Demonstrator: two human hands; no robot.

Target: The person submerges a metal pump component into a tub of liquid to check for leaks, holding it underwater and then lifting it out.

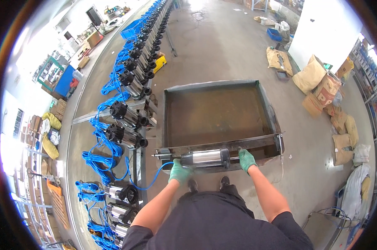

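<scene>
A submersible pump [207, 158] with a shiny steel barrel and black ends lies sideways along the near edge of a metal water tank [167, 121]. My left hand [179, 171], in a green glove, is closed at the pump's left black end, beside its blue cable [158, 173]. A small metal clamp fitting [163, 154] sits just left of that end. My right hand [247, 159], also gloved in green, is closed just right of the pump's other end, by the tank's front bar; what its fingers hold is hidden.
On the left, a long bench [86, 141] carries a row of similar pumps [126, 114] with coiled blue cables [103, 156]. Brownish water [213, 114] fills the tank. Sacks [309, 75] and cartons line the right side. A yellow bin [159, 62] stands beyond the bench edge.
</scene>
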